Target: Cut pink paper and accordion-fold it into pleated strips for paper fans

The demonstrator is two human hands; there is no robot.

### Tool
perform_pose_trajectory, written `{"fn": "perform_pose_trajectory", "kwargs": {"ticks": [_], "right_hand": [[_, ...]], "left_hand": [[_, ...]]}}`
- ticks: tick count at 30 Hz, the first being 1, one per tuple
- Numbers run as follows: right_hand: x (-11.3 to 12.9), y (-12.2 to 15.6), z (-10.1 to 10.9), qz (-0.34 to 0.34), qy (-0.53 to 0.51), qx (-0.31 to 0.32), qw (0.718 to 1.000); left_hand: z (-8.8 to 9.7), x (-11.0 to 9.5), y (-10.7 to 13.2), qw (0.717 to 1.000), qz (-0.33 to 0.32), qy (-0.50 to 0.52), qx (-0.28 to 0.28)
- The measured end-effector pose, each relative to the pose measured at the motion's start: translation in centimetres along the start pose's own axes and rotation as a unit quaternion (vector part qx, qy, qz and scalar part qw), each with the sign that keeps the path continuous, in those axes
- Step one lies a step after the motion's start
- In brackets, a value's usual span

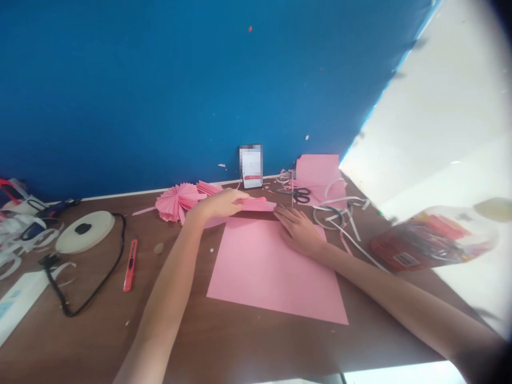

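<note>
My left hand [227, 202] is closed on the left end of a narrow folded strip of pink paper [260, 205], raised slightly over the table. Below it a large flat pink sheet [272, 272] lies on the brown table. My right hand [298, 228] rests on that sheet's upper right part, palm down and fingers stretched out. Its fingertips come up to the strip's right end; whether they touch it I cannot tell. Left of my left hand sits a pleated pink paper rosette [176, 201].
A phone [251, 166] leans on the blue wall. Scissors [302, 195], pink paper [318, 170] and white strips [356, 229] lie at the right, near a plastic bag [428, 240]. Leftward are a red cutter knife [130, 265], a white disc [96, 232] and a black cable [104, 290].
</note>
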State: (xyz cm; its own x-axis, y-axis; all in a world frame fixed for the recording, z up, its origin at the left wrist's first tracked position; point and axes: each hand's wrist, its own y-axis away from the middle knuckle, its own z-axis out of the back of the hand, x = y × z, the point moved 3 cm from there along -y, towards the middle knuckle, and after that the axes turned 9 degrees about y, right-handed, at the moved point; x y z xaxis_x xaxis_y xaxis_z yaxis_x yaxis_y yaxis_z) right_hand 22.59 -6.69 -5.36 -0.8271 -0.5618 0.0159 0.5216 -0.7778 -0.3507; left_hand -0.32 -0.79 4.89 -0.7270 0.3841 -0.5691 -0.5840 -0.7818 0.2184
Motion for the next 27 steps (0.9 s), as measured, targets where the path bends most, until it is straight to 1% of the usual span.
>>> {"fn": "perform_pose_trajectory", "kwargs": {"ticks": [5,13,23,27], "right_hand": [[0.08,-0.06,0.04,0.007,-0.008,0.001,1.0],[-0.16,-0.06,0.06,-0.011,-0.012,-0.002,1.0],[0.03,0.01,0.07,0.033,-0.009,0.003,0.999],[0.19,0.07,0.27,0.035,-0.001,-0.001,0.999]], "left_hand": [[-0.13,-0.06,-0.15,1.0,-0.009,0.004,0.007],[0.15,-0.35,0.02,1.0,-0.002,-0.005,0.003],[-0.02,-0.48,-0.08,1.0,-0.009,-0.019,0.006],[-0.08,-0.38,-0.08,1.0,-0.005,-0.026,0.004]]}}
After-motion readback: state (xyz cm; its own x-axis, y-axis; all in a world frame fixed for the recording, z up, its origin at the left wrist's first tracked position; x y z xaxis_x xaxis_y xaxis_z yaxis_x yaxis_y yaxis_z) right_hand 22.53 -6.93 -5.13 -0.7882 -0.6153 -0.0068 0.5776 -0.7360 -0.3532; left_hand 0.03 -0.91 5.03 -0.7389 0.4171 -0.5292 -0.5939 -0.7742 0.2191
